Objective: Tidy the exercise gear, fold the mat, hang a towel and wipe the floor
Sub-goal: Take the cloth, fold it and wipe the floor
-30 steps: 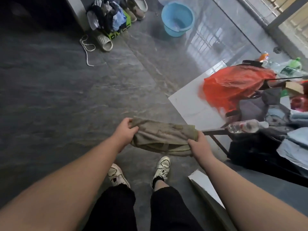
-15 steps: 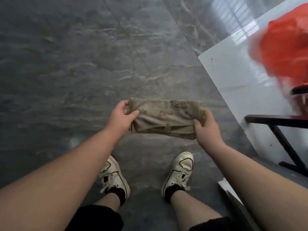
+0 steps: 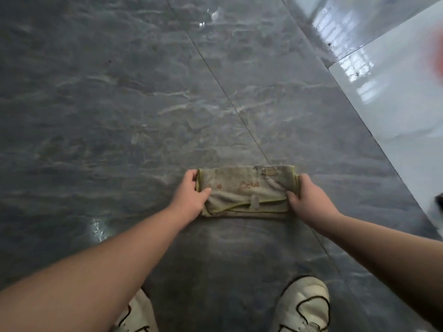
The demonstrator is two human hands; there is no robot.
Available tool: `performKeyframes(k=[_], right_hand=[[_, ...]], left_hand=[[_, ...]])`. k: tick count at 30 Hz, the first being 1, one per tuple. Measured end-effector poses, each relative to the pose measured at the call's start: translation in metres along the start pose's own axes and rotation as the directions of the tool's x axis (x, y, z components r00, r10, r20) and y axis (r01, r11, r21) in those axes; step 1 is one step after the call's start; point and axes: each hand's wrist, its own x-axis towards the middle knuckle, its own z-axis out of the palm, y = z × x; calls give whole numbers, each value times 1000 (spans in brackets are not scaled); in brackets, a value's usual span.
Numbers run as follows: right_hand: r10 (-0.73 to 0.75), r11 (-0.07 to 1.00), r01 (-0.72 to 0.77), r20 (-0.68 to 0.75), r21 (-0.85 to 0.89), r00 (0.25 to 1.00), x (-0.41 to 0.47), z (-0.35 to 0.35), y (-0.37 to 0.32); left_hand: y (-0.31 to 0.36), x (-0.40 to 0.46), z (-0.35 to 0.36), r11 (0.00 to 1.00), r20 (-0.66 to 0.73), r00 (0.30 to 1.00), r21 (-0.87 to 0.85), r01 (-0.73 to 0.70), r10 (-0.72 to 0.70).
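So, a folded towel [image 3: 247,191] was being held at both ends, low over the dark grey marble-look floor [image 3: 119,104]. Whether it was actually pressed flat on the tiles or just hovering right above them couldn't really be told from this angle, though its lower edge looked very close to the surface.

The left hand [image 3: 190,194] was closed on the towel's left end, fingers curled over the far edge and the thumb laid across the near face of the cloth. The right hand [image 3: 305,200] was clamped on the right end the same way, with the thumb tucked onto the front and the fingers wrapped around the side. So both grips were narrow and full of fabric, nothing loose.

The towel itself was a faded olive-tan, pretty grubby, folded into a long rectangle. Some orange-ish lettering was seen on its top face, but it couldn't be read properly. A small loop tag [image 3: 254,202] was spotted sticking out along a green-trimmed hem near the bottom.

Two white sneakers [image 3: 304,305] with dark trim were planted at the bottom of the view, well back from the towel. A glossy white panel [image 3: 395,97] was lying on the floor off to the right, with window glare reflected in it. A blurry orange smear was caught at the far right edge, too smeared to be identified.
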Motion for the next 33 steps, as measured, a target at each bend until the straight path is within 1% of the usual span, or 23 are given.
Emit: performKeyframes(k=[3,5,7,9,11,12,14,15,17,18,19,20,21,23,25,27,31,33], right_hand=[[7,996,-8,-12,-86,1000,2,0,8],[-9,987,6,-22,-158,1000,-3,-8,13],[-44,974,42,-5,-223,999,-8,-19,12],[-105,957,103,5,-273,994,-13,-32,8],[-179,942,172,2,-288,984,-18,-40,3],[-221,935,211,-2,-285,975,-20,-40,0],[-336,909,321,-12,-265,942,-23,-33,-8],[-406,881,387,-16,-273,914,-24,-26,-11],[-555,787,512,-33,-345,831,-20,-3,-16],[-614,746,554,-60,-370,787,-15,11,-18],[-643,731,573,-93,-371,760,-10,24,-20],[-646,736,573,-120,-360,754,-5,35,-23],[-630,752,559,-132,-350,765,-2,46,-24],[-598,764,521,-113,-382,794,3,63,-19],[-602,713,518,-34,-472,798,5,73,-9],[-623,661,534,12,-527,782,7,75,0],[-650,602,563,61,-566,757,17,71,12],[-669,577,586,82,-569,738,23,68,16]], left_hand=[[1,-2,-2,952,-102,990,298,-67,102],[4,-4,-5,896,-149,973,433,-96,176],[10,-7,-8,833,-161,965,546,-90,209],[19,-12,-7,761,-145,958,641,-99,247],[29,-19,-2,705,-111,939,691,-163,326],[33,-22,2,662,-71,922,717,-218,380],[37,-25,8,532,50,880,780,-330,472],[37,-25,11,475,115,864,796,-375,489],[31,-22,21,389,216,842,811,-437,495],[26,-19,26,353,241,830,819,-451,503],[19,-17,32,330,252,825,827,-456,506],[11,-15,38,317,257,825,833,-453,504],[3,-14,43,304,262,830,842,-446,493],[-13,-13,51,267,272,845,866,-424,461],[-28,-13,56,219,289,856,886,-409,428],[-41,-10,60,171,319,848,891,-421,424],[-49,1,65,138,315,834,899,-415,453],[-49,5,64,102,329,825,903,-418,460]])
